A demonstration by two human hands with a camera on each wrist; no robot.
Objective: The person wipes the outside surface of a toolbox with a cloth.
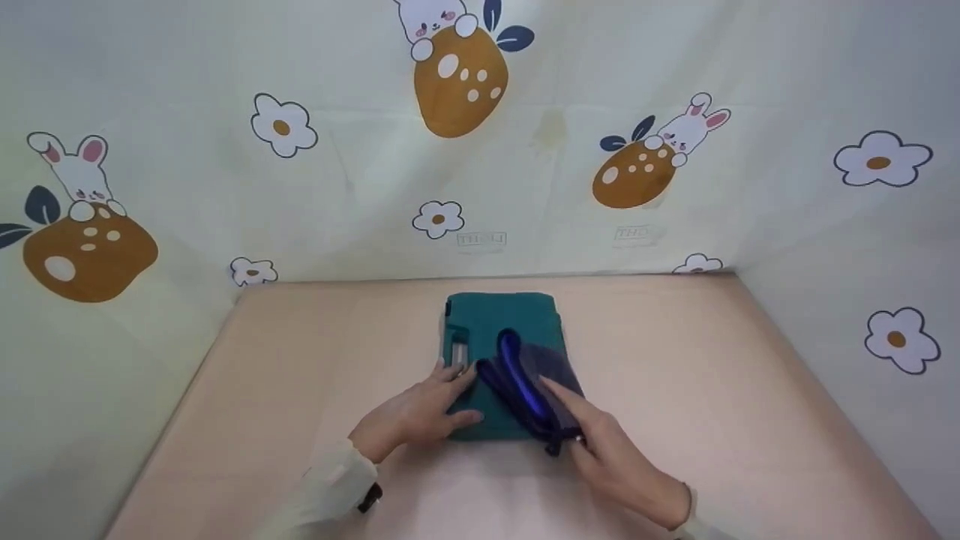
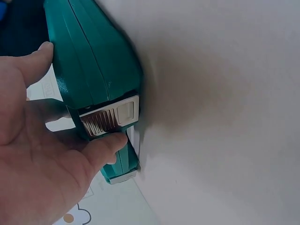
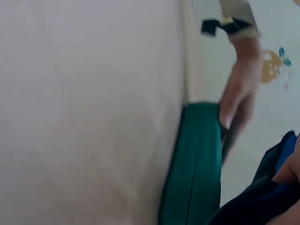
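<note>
A teal hard plastic case [image 1: 480,311] lies flat on the table, with a cut-out at its left side. My left hand [image 1: 422,409] rests on that side, fingers spread over the case and thumb lying across the lid. Close up in the left wrist view, one finger touches a pale ribbed latch [image 2: 103,119] on the case's edge. My right hand [image 1: 615,457] holds a dark blue, soft-looking folded item [image 1: 525,382] over the right part of the lid. A glossy blue strip and a sheer greyish part show on it; its exact kind is unclear.
The table [image 1: 322,337] has a plain pinkish-beige cover. Behind and on both sides stands a pale cloth wall [image 1: 352,60] printed with rabbits, orange fruit and flowers. A dark band piece [image 1: 370,497] sits at the left sleeve.
</note>
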